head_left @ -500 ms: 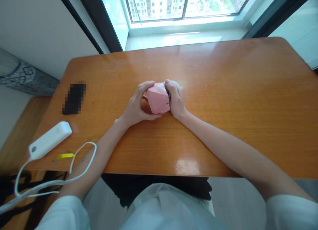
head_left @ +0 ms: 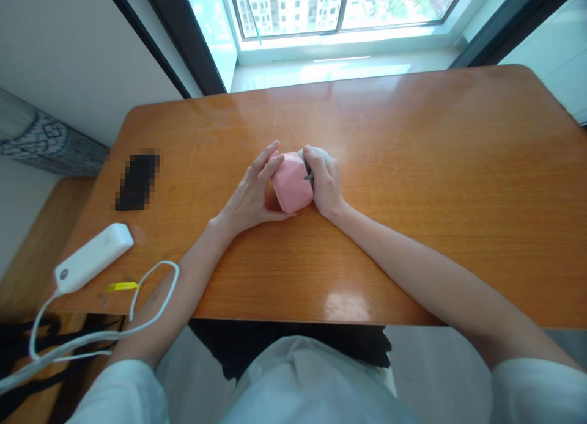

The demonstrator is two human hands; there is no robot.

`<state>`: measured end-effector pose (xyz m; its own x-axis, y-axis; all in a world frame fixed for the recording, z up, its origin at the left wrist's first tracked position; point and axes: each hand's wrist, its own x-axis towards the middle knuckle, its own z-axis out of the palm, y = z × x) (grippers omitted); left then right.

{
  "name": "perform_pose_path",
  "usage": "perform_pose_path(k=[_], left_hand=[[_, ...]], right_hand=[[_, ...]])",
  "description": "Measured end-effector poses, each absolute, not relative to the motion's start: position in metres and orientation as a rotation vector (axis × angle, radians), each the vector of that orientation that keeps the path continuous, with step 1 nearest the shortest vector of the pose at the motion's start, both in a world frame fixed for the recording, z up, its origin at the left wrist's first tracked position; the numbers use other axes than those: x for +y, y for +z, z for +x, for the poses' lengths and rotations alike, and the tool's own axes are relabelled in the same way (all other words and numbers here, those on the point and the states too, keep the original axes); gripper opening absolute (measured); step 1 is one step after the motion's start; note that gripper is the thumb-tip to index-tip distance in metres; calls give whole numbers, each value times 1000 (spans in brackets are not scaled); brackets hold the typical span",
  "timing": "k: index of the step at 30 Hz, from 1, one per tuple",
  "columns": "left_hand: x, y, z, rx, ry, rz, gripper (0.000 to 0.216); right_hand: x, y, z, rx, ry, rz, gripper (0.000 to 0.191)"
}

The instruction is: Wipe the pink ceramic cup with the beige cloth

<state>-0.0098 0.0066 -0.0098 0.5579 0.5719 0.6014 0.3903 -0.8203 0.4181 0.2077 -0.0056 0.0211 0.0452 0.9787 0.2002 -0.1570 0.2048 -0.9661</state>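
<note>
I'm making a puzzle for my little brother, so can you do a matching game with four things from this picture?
1. block
2. box
3. tag
4. table

A. yellow
B. brown, shiny
C. white, on the left side
D. pink, between the left hand and the right hand

Right pairs: 1-D, 2-C, 3-A, 4-B

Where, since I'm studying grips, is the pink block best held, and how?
Probably across the far and near sides of the pink block, coming from the left: its flat facets suit a broad pinch, the left hand spans it that way, and the right hand crowds its right side.
</note>
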Motion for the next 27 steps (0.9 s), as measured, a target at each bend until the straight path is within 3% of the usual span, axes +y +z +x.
perform_pose_path(k=[6,12,17,22,27], left_hand=[[-1,1,-7,816,1155,2515,119],[-4,-7,-2,855,1016,2124,132],[3,-10,-5,773,1062,2263,148],[-1,-1,-2,788,1161,2404,120],[-7,0,0,899,1080,2193,126]], right_hand=[[-5,18,208,-1162,1078,-961,62],[-7,19,206,-1185,1053,-976,64],[-3,20,207,-1166,1056,-994,67],[-3,20,208,-1159,1049,-988,65],[-7,19,206,-1153,1062,-965,61]])
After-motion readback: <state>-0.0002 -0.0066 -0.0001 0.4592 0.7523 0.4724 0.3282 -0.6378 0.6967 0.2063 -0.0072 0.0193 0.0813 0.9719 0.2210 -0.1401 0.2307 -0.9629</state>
